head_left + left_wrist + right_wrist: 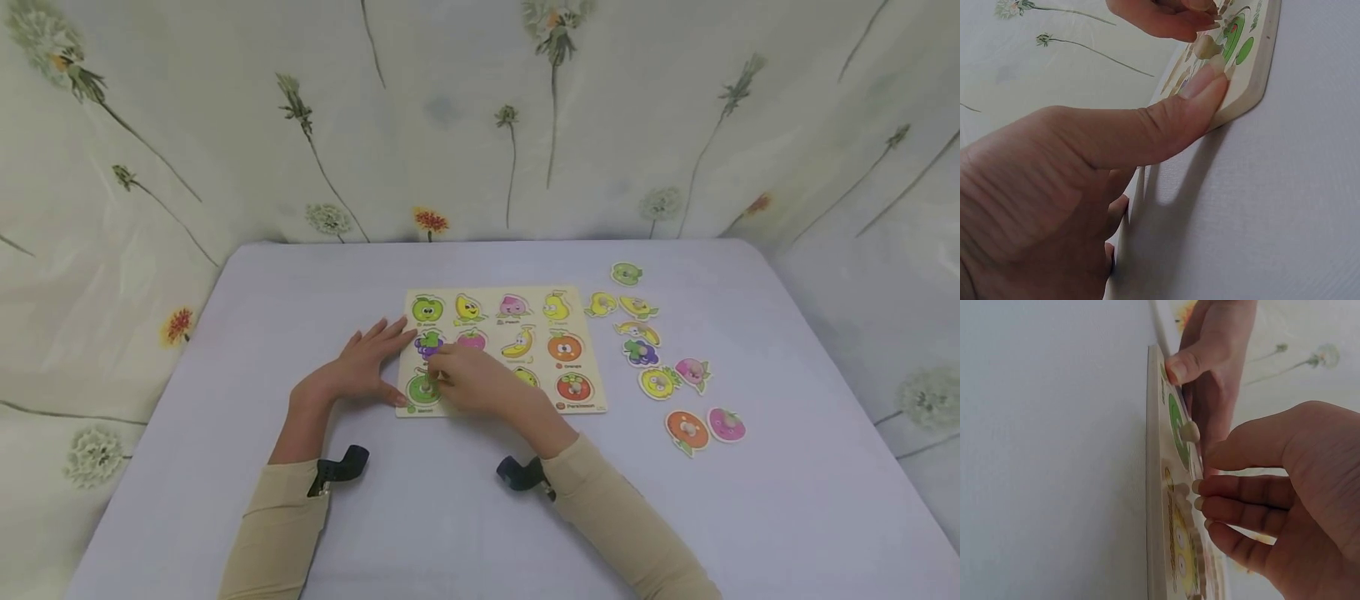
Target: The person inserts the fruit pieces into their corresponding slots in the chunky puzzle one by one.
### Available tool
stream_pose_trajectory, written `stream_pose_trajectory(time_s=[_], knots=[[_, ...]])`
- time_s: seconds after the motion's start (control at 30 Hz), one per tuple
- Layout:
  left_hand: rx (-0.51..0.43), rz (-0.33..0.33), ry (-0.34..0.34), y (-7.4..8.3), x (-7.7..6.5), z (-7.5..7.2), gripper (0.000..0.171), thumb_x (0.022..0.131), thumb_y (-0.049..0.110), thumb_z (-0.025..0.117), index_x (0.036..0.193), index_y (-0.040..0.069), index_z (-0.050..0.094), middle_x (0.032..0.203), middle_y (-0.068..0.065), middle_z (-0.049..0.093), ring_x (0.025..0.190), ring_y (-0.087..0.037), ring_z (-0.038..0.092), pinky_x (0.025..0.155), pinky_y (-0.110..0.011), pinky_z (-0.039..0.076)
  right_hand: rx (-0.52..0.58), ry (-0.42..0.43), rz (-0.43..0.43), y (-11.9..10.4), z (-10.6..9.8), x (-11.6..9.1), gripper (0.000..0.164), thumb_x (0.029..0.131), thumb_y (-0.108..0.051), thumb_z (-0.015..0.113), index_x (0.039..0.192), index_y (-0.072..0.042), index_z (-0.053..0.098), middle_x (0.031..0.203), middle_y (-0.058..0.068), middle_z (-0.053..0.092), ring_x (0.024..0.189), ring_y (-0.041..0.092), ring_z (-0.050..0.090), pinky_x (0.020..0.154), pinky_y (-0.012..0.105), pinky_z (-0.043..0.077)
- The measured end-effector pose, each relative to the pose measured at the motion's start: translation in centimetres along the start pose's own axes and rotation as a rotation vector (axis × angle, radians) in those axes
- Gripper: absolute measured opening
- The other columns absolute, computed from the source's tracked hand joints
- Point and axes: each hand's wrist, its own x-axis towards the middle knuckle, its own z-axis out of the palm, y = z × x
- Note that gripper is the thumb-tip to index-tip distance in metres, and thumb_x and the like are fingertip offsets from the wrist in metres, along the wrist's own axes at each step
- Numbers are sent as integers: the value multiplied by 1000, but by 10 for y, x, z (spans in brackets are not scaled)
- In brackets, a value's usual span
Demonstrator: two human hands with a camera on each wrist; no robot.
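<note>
A pale wooden fruit puzzle board [590,372] lies flat, with coloured fruit pictures in rows. My left hand [360,365] rests at its left edge, fingers spread and the thumb on the near left corner. Close by that thumb, the round green melon piece [1177,428] sits in the board, its wooden knob [1207,47] standing up. My right hand [468,379] hovers over the board beside the melon, fingers loosely bent. In the right wrist view the knob is apart from the fingertips [1198,486], which hold nothing visible.
Loose fruit pieces lie right of the board: a green apple [626,273], grapes [641,352], a pineapple [659,383], an orange [687,431], a strawberry [726,425] and several others. A white cloth covers the table [420,517]; a flowered curtain [450,125] hangs behind.
</note>
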Motion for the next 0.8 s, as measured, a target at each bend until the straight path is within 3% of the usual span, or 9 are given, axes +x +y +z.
stream_pose_trajectory(time_s=[0.3,0.8], knots=[[-3,1,19,0,-1,2,112,68,48,87,159,25,25,170,1,8,157,-32,-1,125,-61,1,-12,28,59,13,-6,-9,21,96,-14,57,111,-17,71,98,-6,60,88,12,52,79,23,47],[2,11,19,-2,0,3,114,67,50,87,159,23,25,170,-1,8,157,-33,-1,125,-61,1,23,71,125,33,-10,-20,18,97,-21,60,112,-19,70,106,-8,66,96,11,55,93,28,52]])
